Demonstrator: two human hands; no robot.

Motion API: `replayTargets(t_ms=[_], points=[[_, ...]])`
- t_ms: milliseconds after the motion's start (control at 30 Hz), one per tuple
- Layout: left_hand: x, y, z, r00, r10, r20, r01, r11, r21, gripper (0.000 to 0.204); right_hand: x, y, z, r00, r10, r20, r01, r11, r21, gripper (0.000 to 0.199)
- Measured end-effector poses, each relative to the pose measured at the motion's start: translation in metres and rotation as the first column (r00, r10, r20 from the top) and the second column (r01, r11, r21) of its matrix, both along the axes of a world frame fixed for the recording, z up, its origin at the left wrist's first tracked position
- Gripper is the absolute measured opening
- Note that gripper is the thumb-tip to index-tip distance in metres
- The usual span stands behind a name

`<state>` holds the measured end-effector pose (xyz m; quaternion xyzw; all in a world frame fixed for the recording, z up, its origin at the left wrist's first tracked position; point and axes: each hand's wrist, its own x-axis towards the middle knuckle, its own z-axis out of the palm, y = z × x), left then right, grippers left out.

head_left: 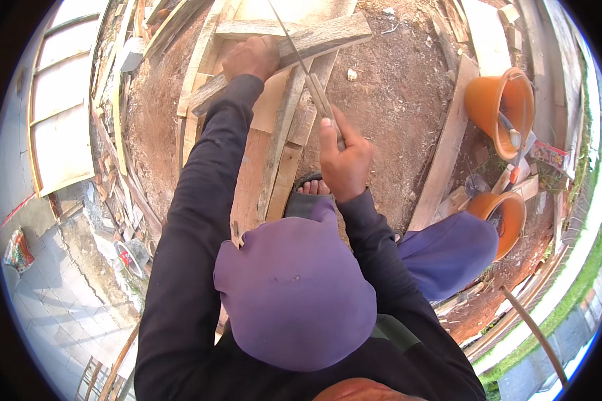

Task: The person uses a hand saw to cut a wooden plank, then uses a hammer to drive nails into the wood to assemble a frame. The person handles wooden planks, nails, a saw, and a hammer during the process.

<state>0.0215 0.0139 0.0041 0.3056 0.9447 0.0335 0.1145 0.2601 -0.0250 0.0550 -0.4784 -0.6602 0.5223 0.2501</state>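
My right hand (348, 157) is wrapped round the wooden handle of a handsaw (316, 93). Its thin blade, seen nearly edge-on, runs up and to the left across a weathered wooden beam (329, 36). Farther left, my left hand (252, 59) is closed on the same beam, its fingertips partly hidden. The beam lies slantwise over several longer planks (274, 157). Whether the teeth have cut into the wood cannot be made out.
Two orange buckets (483, 103) lie tipped at the right, tools by the upper one. A long board (445, 147) lies on the reddish soil. Scrap timber (124, 87) and a pale framed panel (63, 100) are at the left. My sandalled foot (312, 187) stands beside the planks.
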Motion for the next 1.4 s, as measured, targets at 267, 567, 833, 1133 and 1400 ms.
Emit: replayTargets(t_ms=[267, 567, 833, 1133, 1400], points=[[-0.008, -0.006, -0.004, 0.999, 0.025, -0.036, -0.025, 0.999, 0.020, 0.059, 0.112, -0.066, 0.026, 0.999, 0.050, 0.015, -0.051, 0.997, 0.052, 0.039], [-0.007, -0.007, -0.012, 1.000, 0.024, -0.020, -0.024, 0.999, 0.024, 0.059, 0.044, -0.029, 0.016, 1.000, -0.004, -0.013, 0.003, 0.997, -0.074, 0.037], [-0.003, -0.002, -0.010, 1.000, 0.007, -0.028, -0.007, 1.000, 0.020, 0.060, 0.018, -0.011, -0.003, 1.000, -0.019, -0.002, 0.019, 1.000, 0.024, 0.036], [-0.005, -0.005, 0.004, 0.999, 0.029, 0.038, -0.029, 1.000, -0.003, 0.060, 0.124, -0.074, 0.029, 0.994, 0.102, 0.040, -0.106, 0.989, 0.099, 0.039], [-0.006, -0.001, -0.002, 0.995, 0.095, 0.043, -0.094, 0.995, -0.015, 0.061, 0.033, -0.022, 0.005, 0.998, 0.051, 0.023, -0.048, 0.995, -0.091, 0.038]])
